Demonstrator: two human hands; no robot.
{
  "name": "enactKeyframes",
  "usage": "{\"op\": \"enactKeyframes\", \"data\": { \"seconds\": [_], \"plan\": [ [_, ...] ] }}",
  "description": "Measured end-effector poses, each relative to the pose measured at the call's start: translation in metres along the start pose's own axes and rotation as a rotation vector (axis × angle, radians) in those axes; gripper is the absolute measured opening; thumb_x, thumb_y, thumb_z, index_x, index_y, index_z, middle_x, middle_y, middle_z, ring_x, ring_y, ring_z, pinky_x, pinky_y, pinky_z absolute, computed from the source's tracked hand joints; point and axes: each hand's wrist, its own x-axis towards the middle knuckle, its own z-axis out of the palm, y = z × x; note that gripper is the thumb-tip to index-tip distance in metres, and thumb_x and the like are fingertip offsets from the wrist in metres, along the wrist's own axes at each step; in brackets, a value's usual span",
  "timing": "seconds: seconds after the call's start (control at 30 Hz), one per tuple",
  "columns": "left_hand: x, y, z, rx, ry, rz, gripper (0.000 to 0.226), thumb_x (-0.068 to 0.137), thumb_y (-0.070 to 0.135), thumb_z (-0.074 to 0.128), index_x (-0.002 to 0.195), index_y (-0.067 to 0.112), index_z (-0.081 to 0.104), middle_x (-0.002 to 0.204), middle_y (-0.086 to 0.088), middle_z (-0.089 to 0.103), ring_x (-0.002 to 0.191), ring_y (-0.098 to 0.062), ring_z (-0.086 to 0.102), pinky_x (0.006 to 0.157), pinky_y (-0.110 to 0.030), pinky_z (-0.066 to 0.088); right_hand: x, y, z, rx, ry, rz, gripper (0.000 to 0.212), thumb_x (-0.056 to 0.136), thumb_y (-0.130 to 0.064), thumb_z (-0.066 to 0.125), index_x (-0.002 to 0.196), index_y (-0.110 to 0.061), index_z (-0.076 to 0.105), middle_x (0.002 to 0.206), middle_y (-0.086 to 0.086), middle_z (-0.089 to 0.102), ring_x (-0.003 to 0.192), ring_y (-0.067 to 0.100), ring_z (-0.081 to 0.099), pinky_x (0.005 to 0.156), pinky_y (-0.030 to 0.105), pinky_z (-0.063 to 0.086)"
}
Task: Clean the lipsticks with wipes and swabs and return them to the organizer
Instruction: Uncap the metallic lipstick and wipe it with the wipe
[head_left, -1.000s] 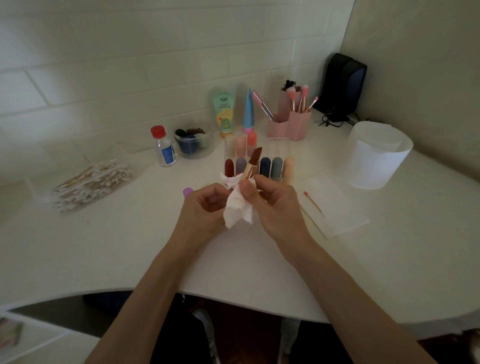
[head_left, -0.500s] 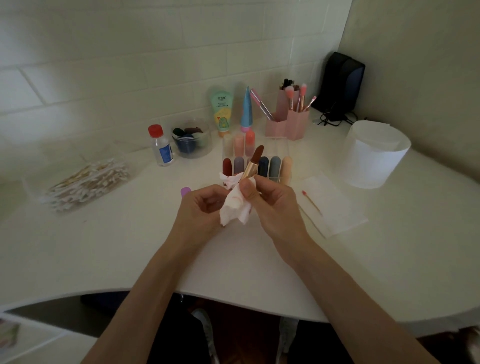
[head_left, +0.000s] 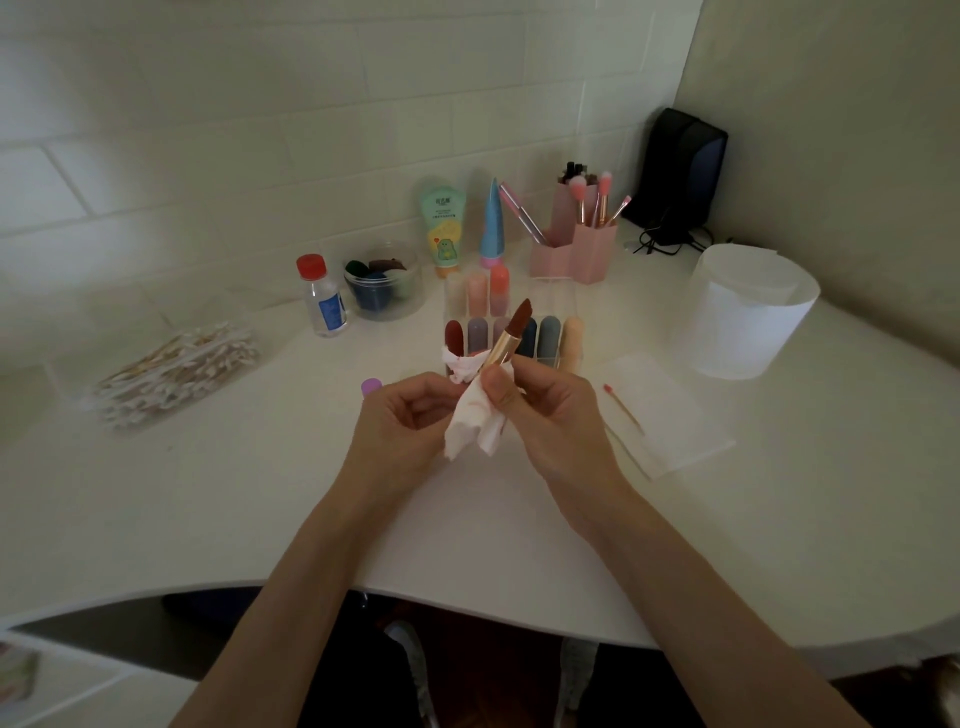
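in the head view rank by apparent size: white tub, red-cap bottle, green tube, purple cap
1. white tub
2. green tube and red-cap bottle, too alike to rank
3. purple cap, only partly visible

Left hand (head_left: 400, 418) and right hand (head_left: 548, 410) face each other, fingers (head_left: 422, 411) curled inward.

Over the middle of the curved white worktop (head_left: 260, 493), the person's right hand (head_left: 550, 410) pinches a gold-tubed lipstick (head_left: 511, 332), its brick-red bullet bared and tilted up to the right. The left hand (head_left: 400, 421) holds a crumpled white wipe (head_left: 475, 415), smeared pink, against the tube's lower part. Just behind them stands a clear plastic organizer (head_left: 556, 299) with coloured lipsticks upright in its compartments. A heap of wooden-stemmed cotton swabs (head_left: 171, 374) lies toward the left edge. Toward the right edge lies a flat white sheet (head_left: 670, 415) bearing a red-tipped swab (head_left: 623, 408), with a white cylindrical tub (head_left: 743, 312) beyond it.
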Motion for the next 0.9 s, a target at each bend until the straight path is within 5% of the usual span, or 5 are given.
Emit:
{"op": "enactKeyframes", "data": {
  "seconds": [0.13, 0.23, 0.5, 0.67, 0.9],
  "plan": [
    [-0.002, 0.007, 0.001, -0.048, -0.089, -0.061, 0.016, 0.099, 0.008, 0.060, 0.108, 0.012, 0.073, 0.088, -0.003, 0.077, 0.075, -0.015, 0.071, 0.069, -0.025, 0.056, -0.002, -0.003, -0.002, 0.024, -0.002, 0.008, 0.041, 0.093, -0.033, 0.062, 0.120, -0.003, 0.073, 0.103, 0.003, 0.078, 0.091, 0.009, 0.072, 0.082, 0.019, 0.055],
    [-0.007, 0.013, 0.000, -0.198, -0.250, -0.123, 0.038, 0.107, 0.026, 0.042, 0.108, 0.002, 0.072, 0.079, -0.011, 0.070, 0.062, -0.015, 0.058, 0.058, -0.023, 0.047, -0.004, -0.005, -0.004, 0.058, -0.056, 0.030, 0.044, 0.093, -0.037, 0.059, 0.120, -0.004, 0.071, 0.101, 0.011, 0.077, 0.085, 0.023, 0.073, 0.075, 0.030, 0.061],
    [0.001, -0.002, -0.001, 0.018, -0.044, -0.011, 0.018, 0.084, -0.002, 0.077, 0.098, 0.009, 0.073, 0.096, -0.007, 0.077, 0.090, -0.020, 0.073, 0.085, -0.031, 0.059, -0.002, 0.002, -0.002, 0.003, 0.017, 0.023, 0.031, 0.097, -0.024, 0.062, 0.118, -0.005, 0.074, 0.102, -0.002, 0.077, 0.091, 0.003, 0.070, 0.080, 0.014, 0.052],
    [0.001, 0.002, 0.004, 0.093, -0.004, 0.091, 0.023, 0.079, -0.004, 0.080, 0.092, 0.012, 0.069, 0.092, 0.002, 0.074, 0.086, -0.003, 0.072, 0.077, -0.014, 0.054, -0.001, 0.003, -0.001, -0.001, 0.043, 0.022, 0.047, 0.090, -0.038, 0.062, 0.124, -0.007, 0.072, 0.111, 0.002, 0.076, 0.095, 0.003, 0.070, 0.080, 0.014, 0.052],
    [-0.003, 0.006, 0.008, 0.113, 0.022, 0.149, 0.026, 0.075, 0.002, 0.085, 0.088, 0.013, 0.065, 0.087, 0.012, 0.071, 0.082, 0.000, 0.069, 0.070, -0.012, 0.051, -0.002, 0.001, 0.000, 0.012, 0.104, 0.029, 0.054, 0.086, -0.045, 0.062, 0.125, -0.010, 0.072, 0.115, 0.003, 0.075, 0.105, 0.014, 0.071, 0.089, 0.022, 0.057]
  ]
}}
